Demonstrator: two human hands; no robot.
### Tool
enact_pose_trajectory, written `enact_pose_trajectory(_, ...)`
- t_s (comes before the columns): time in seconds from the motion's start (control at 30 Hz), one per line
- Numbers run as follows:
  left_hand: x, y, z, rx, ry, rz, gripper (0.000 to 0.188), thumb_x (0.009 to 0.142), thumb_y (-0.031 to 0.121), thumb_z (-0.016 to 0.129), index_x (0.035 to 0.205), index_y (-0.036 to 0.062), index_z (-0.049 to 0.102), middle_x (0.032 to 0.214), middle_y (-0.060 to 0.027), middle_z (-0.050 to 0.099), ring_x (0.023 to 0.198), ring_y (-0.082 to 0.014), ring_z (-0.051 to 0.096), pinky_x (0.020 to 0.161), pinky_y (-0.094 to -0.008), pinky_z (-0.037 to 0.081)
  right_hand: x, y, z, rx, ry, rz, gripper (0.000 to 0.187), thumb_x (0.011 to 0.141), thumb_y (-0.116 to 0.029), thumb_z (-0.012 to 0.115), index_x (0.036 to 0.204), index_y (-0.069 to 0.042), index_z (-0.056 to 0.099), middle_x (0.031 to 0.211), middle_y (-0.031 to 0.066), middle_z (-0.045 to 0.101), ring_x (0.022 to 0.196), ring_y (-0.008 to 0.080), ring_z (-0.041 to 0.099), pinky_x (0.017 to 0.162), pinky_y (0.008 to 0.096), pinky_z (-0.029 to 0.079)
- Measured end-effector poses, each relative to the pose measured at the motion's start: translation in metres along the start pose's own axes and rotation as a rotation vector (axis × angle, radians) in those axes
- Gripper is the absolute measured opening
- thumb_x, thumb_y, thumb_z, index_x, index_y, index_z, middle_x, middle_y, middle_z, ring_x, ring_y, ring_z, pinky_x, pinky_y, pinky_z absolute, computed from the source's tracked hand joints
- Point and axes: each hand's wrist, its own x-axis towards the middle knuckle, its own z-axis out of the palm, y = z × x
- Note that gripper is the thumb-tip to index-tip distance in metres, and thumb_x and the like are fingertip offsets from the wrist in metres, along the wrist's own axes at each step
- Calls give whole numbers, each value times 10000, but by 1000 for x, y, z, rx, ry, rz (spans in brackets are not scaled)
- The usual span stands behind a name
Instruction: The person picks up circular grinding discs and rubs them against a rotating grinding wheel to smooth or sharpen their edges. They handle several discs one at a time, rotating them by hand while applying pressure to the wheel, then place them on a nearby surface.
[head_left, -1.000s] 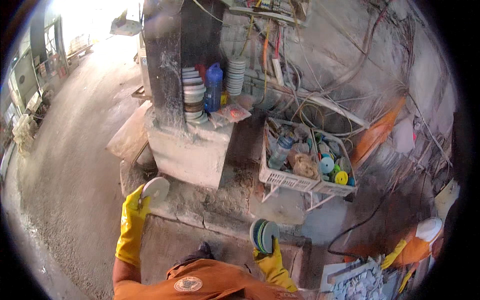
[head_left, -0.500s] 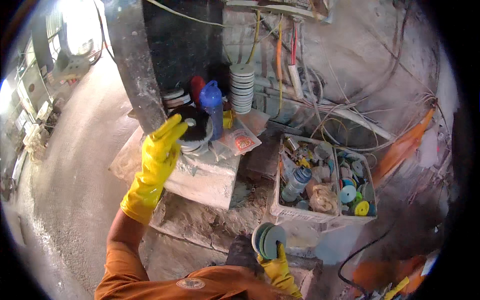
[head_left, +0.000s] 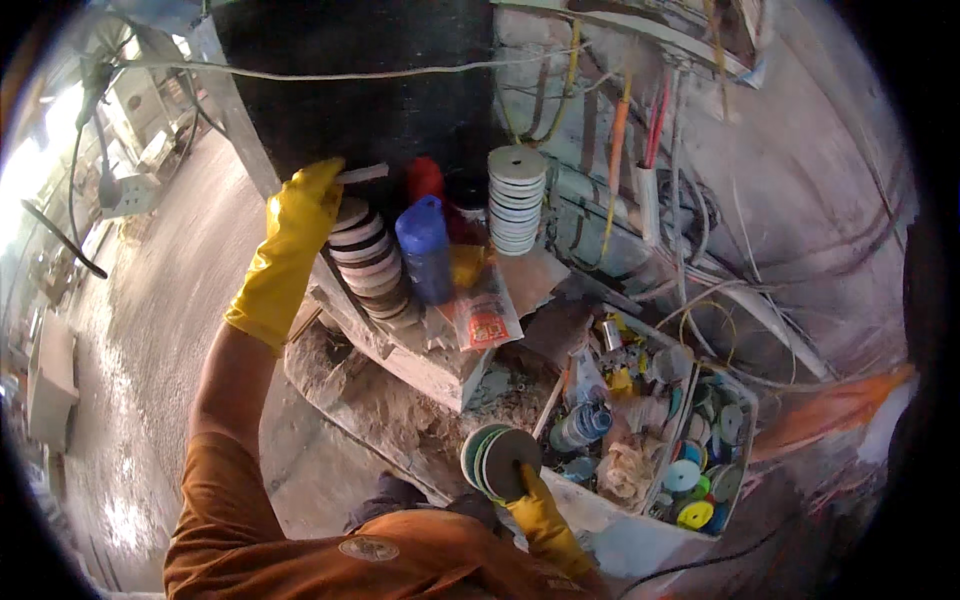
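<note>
While the right hand (head_left: 541, 515) holds discs (head_left: 501, 460), the left hand (head_left: 300, 205) (gloved) grips another (head_left: 365, 174).

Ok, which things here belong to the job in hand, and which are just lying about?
Seemingly in the job:
discs in the right hand
thin pale piece in the left hand
disc stack beside it

Probably lying about:
blue bottle
packet
clear bottle

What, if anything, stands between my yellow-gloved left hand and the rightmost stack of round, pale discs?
Across the picture, a banded stack of round discs, a blue plastic bottle and a red object behind it lie between your left hand and that rightmost stack; whether they'd block a reach is unclear.
</note>
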Motion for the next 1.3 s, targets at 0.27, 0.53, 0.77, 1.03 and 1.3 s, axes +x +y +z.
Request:
enact_pose_trajectory(0.27, 14, 9, 28, 363, -273, 12, 425, 841, 387, 724, 1193, 148, 714, 1139, -120, 727, 1022, -338, 704, 848, -455, 565, 4, -42, -1, -177, 62, -61, 454, 1071, -299, 510, 1367, 44, 538, 1312, 172, 648, 1184, 301, 623, 1001, 409, 492)
enact_pose_trajectory(0.53, -43, 38, 20, 539, -383, -8, 533, 862, 50, 615, 1391, 66, 554, 1401, -168, 595, 984, -330, 721, 814, -461, 571, 17, -31, -59, -676, 92, -319, 426, 1046, -273, 570, 1376, -6, 545, 1372, 174, 598, 1239, 287, 579, 1069, 389, 433)
enact_pose_trajectory(0.77, -252, 50, -39, -395, -381, -462, 581, 901, 200, 756, 1400, 8, 528, 1375, -156, 611, 1204, -280, 633, 993, -402, 514, 44, -86, 46, -343, -131, 124, 577, 1012, -371, 624, 1439, -6, 493, 1399, 85, 549, 1257, 201, 520, 1065, 368, 425)
enact_pose_trajectory(1.03, -357, 89, -100, -1825, -256, -1449, 739, 978, 546, 604, 1502, 58, 420, 1455, -152, 527, 1295, -288, 547, 1066, -505, 468, 114, -57, 196, -707, -541, 333, 598, 981, -473, 656, 1406, -67, 546, 1319, 38, 593, 1170, 147, 533, 993, 312, 421)
enact_pose_trajectory(1.3, -403, -22, -144, -1954, 106, -1341, 725, 1014, 572, 482, 1534, 80, 366, 1546, -140, 439, 1406, -310, 430, 1161, -567, 355, 133, 61, 325, -585, -803, 39, 429, 1028, -228, 627, 1392, -17, 546, 1317, 71, 609, 1222, 169, 541, 1075, 337, 412)
